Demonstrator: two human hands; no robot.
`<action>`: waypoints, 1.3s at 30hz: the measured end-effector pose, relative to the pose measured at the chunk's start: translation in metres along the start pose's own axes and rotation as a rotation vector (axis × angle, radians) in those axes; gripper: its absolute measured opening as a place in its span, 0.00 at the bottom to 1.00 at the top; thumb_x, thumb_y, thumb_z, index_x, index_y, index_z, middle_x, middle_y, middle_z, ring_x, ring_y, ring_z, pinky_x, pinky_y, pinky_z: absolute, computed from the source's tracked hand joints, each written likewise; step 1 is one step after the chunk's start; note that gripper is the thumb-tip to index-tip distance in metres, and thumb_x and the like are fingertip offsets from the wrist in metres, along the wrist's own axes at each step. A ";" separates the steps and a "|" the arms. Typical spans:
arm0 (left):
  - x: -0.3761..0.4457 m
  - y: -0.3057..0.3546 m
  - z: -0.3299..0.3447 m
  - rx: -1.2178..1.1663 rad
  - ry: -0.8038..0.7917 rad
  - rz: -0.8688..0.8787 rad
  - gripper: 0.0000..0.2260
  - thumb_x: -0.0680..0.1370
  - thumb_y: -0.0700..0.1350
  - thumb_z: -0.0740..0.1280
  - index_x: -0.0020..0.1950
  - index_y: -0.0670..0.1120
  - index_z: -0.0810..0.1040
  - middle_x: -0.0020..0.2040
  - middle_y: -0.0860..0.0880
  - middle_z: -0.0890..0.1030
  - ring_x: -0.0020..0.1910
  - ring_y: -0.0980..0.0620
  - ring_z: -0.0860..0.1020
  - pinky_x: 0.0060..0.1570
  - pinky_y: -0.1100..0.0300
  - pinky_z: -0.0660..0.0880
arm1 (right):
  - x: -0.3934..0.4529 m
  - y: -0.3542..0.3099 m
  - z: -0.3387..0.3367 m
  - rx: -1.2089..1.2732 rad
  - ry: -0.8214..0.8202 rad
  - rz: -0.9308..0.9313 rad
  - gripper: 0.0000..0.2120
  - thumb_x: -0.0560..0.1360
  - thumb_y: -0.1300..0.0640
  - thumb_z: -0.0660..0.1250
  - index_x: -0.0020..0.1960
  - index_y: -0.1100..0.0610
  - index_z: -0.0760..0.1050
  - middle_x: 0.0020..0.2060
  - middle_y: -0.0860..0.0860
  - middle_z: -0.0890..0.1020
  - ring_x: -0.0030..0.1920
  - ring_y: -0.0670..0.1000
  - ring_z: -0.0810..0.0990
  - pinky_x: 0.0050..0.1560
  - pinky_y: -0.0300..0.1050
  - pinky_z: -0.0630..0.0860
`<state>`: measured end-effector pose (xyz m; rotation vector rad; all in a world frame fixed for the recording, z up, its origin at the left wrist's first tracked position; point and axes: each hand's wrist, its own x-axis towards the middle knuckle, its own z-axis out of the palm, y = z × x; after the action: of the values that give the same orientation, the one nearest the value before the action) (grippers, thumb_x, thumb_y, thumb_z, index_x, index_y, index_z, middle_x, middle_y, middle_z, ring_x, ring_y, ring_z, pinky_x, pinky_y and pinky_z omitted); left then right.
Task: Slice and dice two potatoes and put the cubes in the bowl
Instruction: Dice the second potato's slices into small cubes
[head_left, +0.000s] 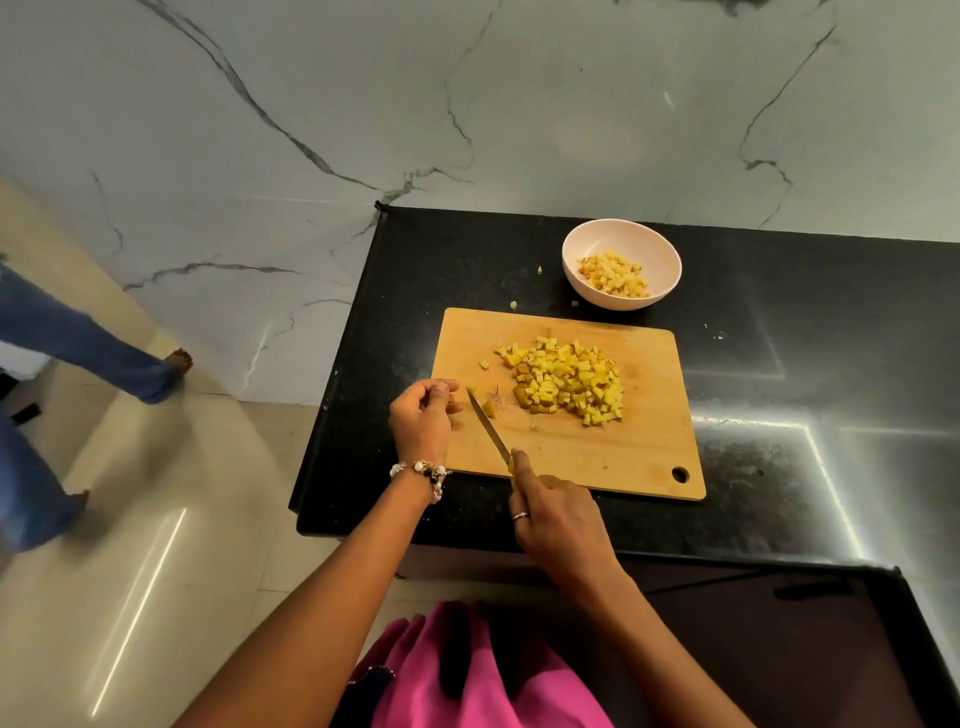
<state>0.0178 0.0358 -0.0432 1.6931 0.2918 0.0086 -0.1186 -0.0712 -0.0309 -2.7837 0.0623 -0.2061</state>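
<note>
A wooden cutting board (623, 457) lies on the black counter. A heap of yellow potato cubes (566, 382) covers its middle, with one small potato piece (490, 408) apart at the left. My right hand (556, 519) grips a knife (488, 423) whose blade points up-left, its edge beside that small piece. My left hand (423, 415) hovers over the board's left edge, fingers loosely curled, holding nothing I can see. A white bowl (660, 249) behind the board holds more potato cubes (615, 275).
A few stray potato bits (540, 269) lie on the black counter (779, 322) near the bowl. A marble wall rises behind. The counter's left edge drops to a tiled floor, where another person's legs in jeans (78, 338) stand at far left.
</note>
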 end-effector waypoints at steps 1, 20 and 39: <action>-0.001 0.001 0.000 -0.011 0.004 -0.007 0.09 0.79 0.38 0.62 0.43 0.42 0.80 0.41 0.49 0.82 0.29 0.62 0.78 0.32 0.66 0.75 | 0.001 0.000 0.002 -0.008 -0.022 0.005 0.26 0.76 0.53 0.54 0.71 0.62 0.67 0.34 0.58 0.79 0.30 0.61 0.76 0.27 0.46 0.61; -0.023 0.009 0.015 0.648 -0.432 0.912 0.27 0.69 0.35 0.53 0.65 0.51 0.76 0.56 0.48 0.76 0.52 0.46 0.72 0.46 0.56 0.71 | 0.015 0.073 -0.052 -0.454 0.208 -0.111 0.26 0.65 0.58 0.76 0.62 0.52 0.78 0.32 0.55 0.76 0.34 0.58 0.73 0.31 0.47 0.62; 0.005 0.012 0.018 1.180 -0.368 1.087 0.31 0.67 0.34 0.69 0.68 0.54 0.72 0.72 0.42 0.67 0.72 0.40 0.63 0.60 0.39 0.64 | -0.004 0.097 -0.066 -0.161 0.310 0.063 0.16 0.72 0.50 0.66 0.60 0.42 0.78 0.37 0.44 0.75 0.41 0.48 0.67 0.37 0.51 0.63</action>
<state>0.0279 0.0175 -0.0347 2.7470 -1.1390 0.3873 -0.1340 -0.1846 -0.0036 -2.8771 0.2525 -0.6409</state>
